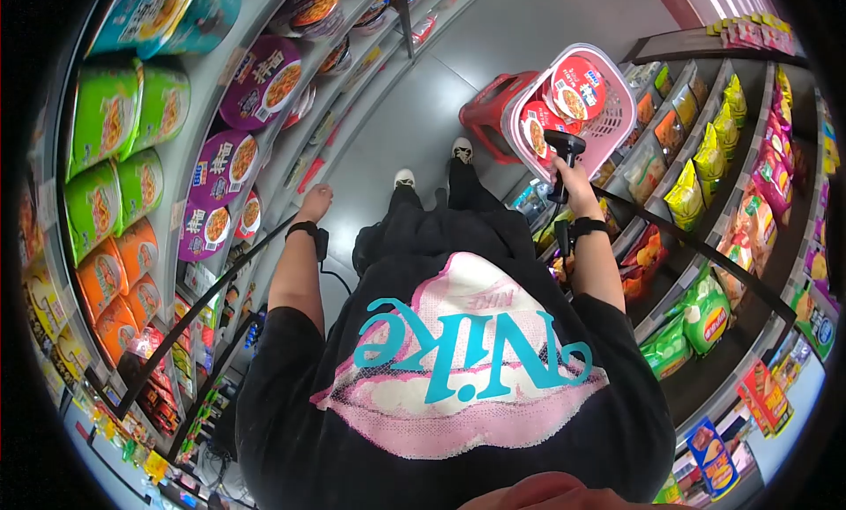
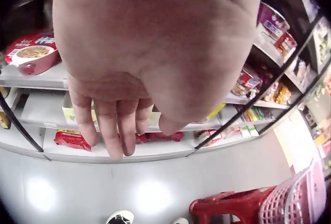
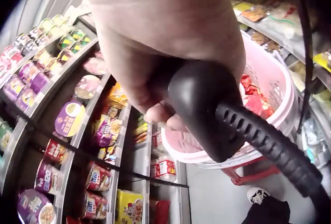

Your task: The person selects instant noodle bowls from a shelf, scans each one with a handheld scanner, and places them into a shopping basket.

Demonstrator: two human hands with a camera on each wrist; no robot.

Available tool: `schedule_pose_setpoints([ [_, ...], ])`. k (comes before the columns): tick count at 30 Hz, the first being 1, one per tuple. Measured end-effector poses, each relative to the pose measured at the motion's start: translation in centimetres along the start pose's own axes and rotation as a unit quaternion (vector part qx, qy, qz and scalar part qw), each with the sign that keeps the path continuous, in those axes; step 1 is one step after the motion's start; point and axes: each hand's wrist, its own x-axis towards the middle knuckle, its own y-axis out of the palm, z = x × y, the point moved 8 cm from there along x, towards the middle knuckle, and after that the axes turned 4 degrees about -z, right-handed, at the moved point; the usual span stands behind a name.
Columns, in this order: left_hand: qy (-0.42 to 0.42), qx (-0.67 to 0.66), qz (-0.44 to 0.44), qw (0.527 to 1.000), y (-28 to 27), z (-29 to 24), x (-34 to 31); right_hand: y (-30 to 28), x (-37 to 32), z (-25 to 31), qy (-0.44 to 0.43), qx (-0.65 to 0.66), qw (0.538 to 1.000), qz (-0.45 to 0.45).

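My right hand (image 1: pixel 578 191) grips a black handheld barcode scanner (image 1: pixel 565 145) by its handle, with a ribbed cable (image 3: pixel 271 144) leading off it in the right wrist view. The scanner is at the near side of a pink basket (image 1: pixel 619 122), overlapping it in the head view. Red instant noodle bowls (image 1: pixel 578 89) lie inside the basket, which stands on a red stool (image 1: pixel 490 120). My left hand (image 1: pixel 315 203) hangs beside the left shelves and holds nothing. Its fingers (image 2: pixel 106 123) point loosely downward in the left wrist view.
Purple noodle bowls (image 1: pixel 231 160) and green noodle tubs (image 1: pixel 101 113) line the left shelves. Bagged snacks (image 1: pixel 705 309) fill the right shelving. Thin black rails (image 1: pixel 696 241) run along both sides of the grey-floored aisle (image 1: pixel 414 96).
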Motion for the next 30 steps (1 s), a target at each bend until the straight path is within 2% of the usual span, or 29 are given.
schedule_pose_setpoints([
  [2, 0.032, 0.033, 0.015, 0.999, 0.5, -3.4, -0.8, -1.6, 2.4, -1.6, 0.014, 0.052, 0.998, -0.012],
  [5, 0.030, 0.063, 0.021, 0.997, 1.4, -6.0, -1.0, -3.6, 4.8, -3.8, 0.086, 0.103, 0.990, -0.042],
  [8, 0.043, 0.087, 0.012, 0.995, 2.0, -9.4, -2.0, -4.6, 8.1, -6.9, 0.119, 0.147, 0.981, -0.035],
  [12, 0.062, 0.091, 0.011, 0.994, 3.0, -12.0, -3.7, -4.4, 9.7, -7.8, 0.165, 0.224, 0.961, -0.002],
  [13, 0.058, 0.096, 0.010, 0.994, 3.0, -12.4, -4.2, -3.9, 9.7, -7.9, 0.188, 0.257, 0.947, 0.034],
  [16, 0.039, 0.124, 0.026, 0.991, 3.4, -12.0, -5.6, -3.5, 10.0, -7.8, 0.209, 0.324, 0.922, 0.019],
  [18, 0.053, 0.148, 0.011, 0.988, 3.5, -11.3, -6.1, -3.4, 11.1, -8.4, 0.218, 0.349, 0.911, 0.042],
  [20, 0.042, 0.143, 0.014, 0.989, 3.7, -10.0, -6.4, -2.1, 11.6, -9.2, 0.265, 0.413, 0.862, 0.125],
  [22, 0.032, 0.139, 0.017, 0.990, 3.5, -10.3, -7.3, -2.2, 11.2, -8.1, 0.257, 0.410, 0.869, 0.104],
  [24, 0.014, 0.133, 0.023, 0.991, 3.4, -11.4, -8.6, -1.8, 11.1, -7.7, 0.277, 0.442, 0.846, 0.107],
  [26, 0.010, 0.136, 0.027, 0.990, 3.6, -12.7, -9.2, -1.8, 11.2, -7.6, 0.280, 0.448, 0.843, 0.101],
  [28, 0.010, 0.138, 0.032, 0.990, 3.9, -12.5, -8.8, -2.2, 12.1, -7.9, 0.240, 0.436, 0.859, 0.117],
  [30, 0.022, 0.122, 0.034, 0.992, 4.4, -12.3, -8.3, -2.3, 12.3, -8.1, 0.245, 0.443, 0.856, 0.104],
])
